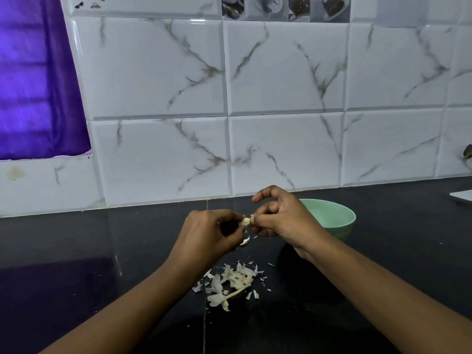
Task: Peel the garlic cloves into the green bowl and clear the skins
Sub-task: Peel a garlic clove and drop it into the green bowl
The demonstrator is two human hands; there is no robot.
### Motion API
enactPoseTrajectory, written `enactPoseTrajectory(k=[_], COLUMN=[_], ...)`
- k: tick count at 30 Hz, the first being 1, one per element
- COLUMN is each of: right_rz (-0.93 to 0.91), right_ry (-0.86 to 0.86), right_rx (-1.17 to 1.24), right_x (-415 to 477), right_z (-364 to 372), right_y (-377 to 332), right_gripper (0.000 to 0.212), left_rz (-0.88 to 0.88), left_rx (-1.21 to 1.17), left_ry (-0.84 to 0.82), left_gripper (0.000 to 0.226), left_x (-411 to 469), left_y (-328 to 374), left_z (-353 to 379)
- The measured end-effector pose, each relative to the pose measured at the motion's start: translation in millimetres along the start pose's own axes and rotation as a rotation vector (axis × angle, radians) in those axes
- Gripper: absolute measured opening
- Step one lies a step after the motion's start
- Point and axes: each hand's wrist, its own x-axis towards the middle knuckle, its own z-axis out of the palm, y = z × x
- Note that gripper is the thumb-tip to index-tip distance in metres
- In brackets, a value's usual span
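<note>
My left hand [209,233] pinches a small white garlic clove [246,222] above the black counter. My right hand [281,215] meets it from the right, its thumb and fingers pinching a bit of skin at the clove's end, its forefinger raised and curled. The green bowl [337,218] stands just behind and to the right of my right hand; its inside is hidden from here. A heap of papery garlic skins with a dry stem [231,283] lies on the counter below my hands. A few loose flakes [245,241] lie under the clove.
The black counter [102,251] runs back to a white marble-patterned tiled wall [281,149]. A purple curtain [33,85] hangs at the upper left. A white flat object [463,195] shows at the right edge.
</note>
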Motion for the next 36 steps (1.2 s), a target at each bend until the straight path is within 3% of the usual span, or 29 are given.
enactPoseTrajectory(k=[6, 13, 17, 24, 27, 30, 36], right_rz=[0.046, 0.097, 0.098, 0.121, 0.08, 0.005, -0.11], right_ry=[-0.018, -0.026, -0.014, -0.13, -0.179, -0.174, -0.073], right_rx=[0.099, 0.077, 0.019, -0.121, -0.231, -0.295, -0.334], right_x=[0, 3, 5, 0, -1, -1, -1], right_z=[1, -2, -5, -11, -11, -11, -7], right_y=[-1, 2, 2, -8, -8, -9, -5], right_gripper=[0.03, 0.019, 0.019, 0.022, 0.011, 0.004, 0.016], left_rz=[-0.137, -0.465, -0.56, -0.593, -0.592, -0.588, -0.567], left_rx=[-0.196, -0.762, -0.925, -0.918, -0.885, -0.861, -0.82], left_ry=[-0.034, -0.177, -0.15, -0.162, -0.172, -0.189, -0.207], left_gripper=[0.015, 0.011, 0.028, 0.018, 0.015, 0.016, 0.026], left_x=[2, 4, 6, 6, 7, 7, 8], left_y=[1, 0, -5, -10, -10, -9, -10], left_z=[0, 5, 6, 4, 2, 1, -1])
